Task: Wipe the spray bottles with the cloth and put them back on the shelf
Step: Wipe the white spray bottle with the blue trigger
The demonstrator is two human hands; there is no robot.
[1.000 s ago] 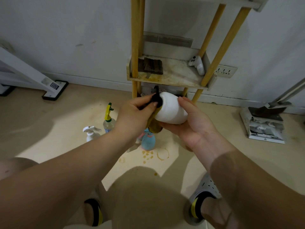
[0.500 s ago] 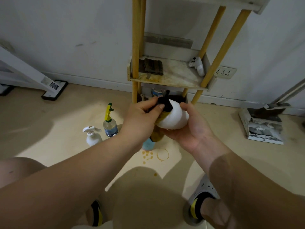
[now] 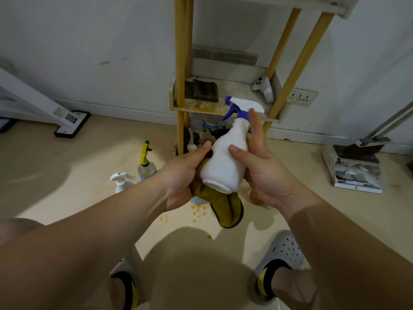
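A white spray bottle (image 3: 225, 162) with a blue and white trigger head is held tilted in front of the shelf, head pointing up and away. My right hand (image 3: 263, 168) grips its right side, thumb across the body and index finger raised along the neck. My left hand (image 3: 183, 175) grips an olive-yellow cloth (image 3: 223, 204) against the bottle's left side and base; the cloth hangs down below. On the floor to the left stand a clear bottle with a yellow-green sprayer (image 3: 146, 164) and a small white spray bottle (image 3: 121, 182). A light blue bottle (image 3: 197, 200) is mostly hidden behind my left hand.
A wooden shelf unit (image 3: 214, 108) with yellow posts stands against the wall; its stained board holds a dark block (image 3: 204, 90) and a white controller (image 3: 264, 88). Clutter sits under it. A dustpan on papers (image 3: 355, 168) lies right, a white stand base (image 3: 71, 124) left. Orange stains mark the floor.
The bottle has been turned so its blue trigger head now shows at the top. The cloth has shifted from the head down to the bottle's side and base, hanging lower.
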